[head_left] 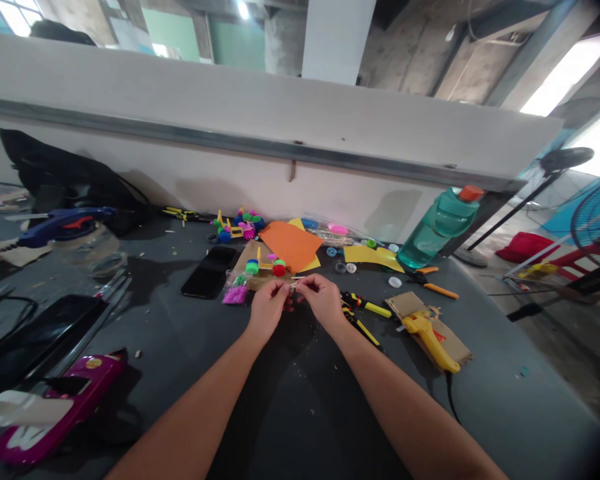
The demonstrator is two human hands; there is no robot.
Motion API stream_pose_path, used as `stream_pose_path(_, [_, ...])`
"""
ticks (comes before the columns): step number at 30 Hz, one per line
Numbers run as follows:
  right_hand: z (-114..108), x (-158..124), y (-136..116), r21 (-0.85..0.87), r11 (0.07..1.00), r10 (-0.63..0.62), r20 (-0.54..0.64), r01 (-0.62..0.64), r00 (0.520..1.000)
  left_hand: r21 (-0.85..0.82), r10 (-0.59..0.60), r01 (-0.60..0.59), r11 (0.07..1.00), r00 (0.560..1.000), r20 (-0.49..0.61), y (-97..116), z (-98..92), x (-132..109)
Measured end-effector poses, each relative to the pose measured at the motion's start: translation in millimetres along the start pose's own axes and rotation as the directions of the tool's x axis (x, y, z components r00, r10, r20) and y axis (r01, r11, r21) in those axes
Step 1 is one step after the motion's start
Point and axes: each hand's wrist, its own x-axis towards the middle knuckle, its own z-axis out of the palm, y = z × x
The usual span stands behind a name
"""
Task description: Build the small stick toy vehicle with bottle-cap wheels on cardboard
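Both my hands meet over the middle of the dark table (pixel 290 400). My left hand (pixel 269 303) and my right hand (pixel 321 297) each pinch one end of a small pale stick-like piece (pixel 294 285) held between them, fingers closed. Just beyond the hands stands a small model with green and red wheels (pixel 266 265) on a cardboard piece. A bag of pink and green bits (pixel 235 290) lies to the left of my left hand.
A black phone (pixel 210 271), orange paper (pixel 290 244), yellow paper (pixel 373 256), a teal bottle (pixel 437 227), a yellow glue gun (pixel 430 337) on cardboard, yellow-handled pliers (pixel 363 313) and a magenta toy boat (pixel 55 407) lie around. A white wall backs the table.
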Motion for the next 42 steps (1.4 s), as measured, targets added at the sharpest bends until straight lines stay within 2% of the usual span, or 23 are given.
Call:
stream_pose_path(6, [0,1,0,-0.007,1.0,0.008,-0.012,-0.008,1.0,0.082,0.041,-0.038,0.996,0.999,-0.031,2,-1.2,-1])
stream_pose_path(17, [-2,3,-4,0.065,0.995,0.084,-0.04,-0.082,0.996,0.005,0.035,-0.035,0.999,0.998,-0.047,5,-1.8,-1])
stream_pose_path(23, [-7,7,0,0.087,0.99,0.112,-0.048,-0.108,0.993,-0.059,-0.01,0.005,0.998,0.998,-0.069,6,-2.1,0])
stream_pose_path(31, [-12,11,-3,0.242,0.964,0.152,-0.152,-0.113,0.976,-0.065,-0.026,0.021,0.998,0.997,-0.067,7,-1.0,-1])
stream_pose_path(38, [-2,2,-7,0.083,0.996,0.031,-0.026,-0.028,0.999,-0.077,-0.045,0.041,0.996,0.997,-0.056,5,-2.7,1])
stream_pose_path(42, [-1,0,-7,0.051,0.999,0.012,0.014,-0.013,1.0,-0.092,-0.056,0.052,0.994,0.998,-0.039,4,-3.1,2])
